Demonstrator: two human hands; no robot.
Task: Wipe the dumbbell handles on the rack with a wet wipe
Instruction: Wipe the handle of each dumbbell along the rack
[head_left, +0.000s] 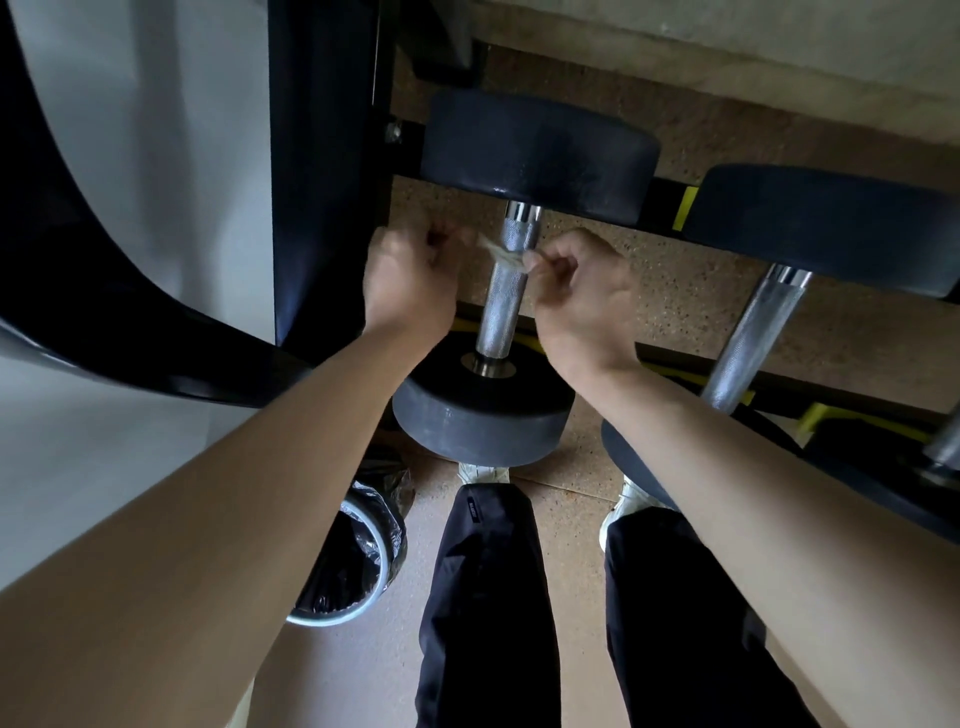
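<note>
1. Rack (670, 193): black frame w/ yellow trim, ran across the view in front of you; its big black upright stood at your left. It carried the dumbbells below.

2. Dumbbell (537, 150), left end of rack: two dark round heads, near one low by your knees, far one up top. This was the one you were on.

3. Second dumbbell (826, 223), just beside it on your right: same type. Its handle (748, 343) showed no wipe on it; can't tell if cleaned.

4. Bin (358, 551): lined w/ black bag, on floor by your left leg.

5. Left hand (410, 280): at left side of the bar, fingers curled shut on one end of the wipe (judged; the pinch itself was mostly hidden).

6. Right hand (582, 291): at right side, thumb & fingers pinched together on the other end.

7. Knurled bar (506, 280) of item 2: steel, between both hands.

8. Wet wipe (501, 254): twisted thin, looped round the upper part of the bar, touching it, stretched hand to hand.

Step, est.: you were mid-wipe on the first handle, shoeshine style. Next move prob. called for keeping the wipe taut, sawing it side to side while working down toward the near head, then shifting to item 3.
</note>
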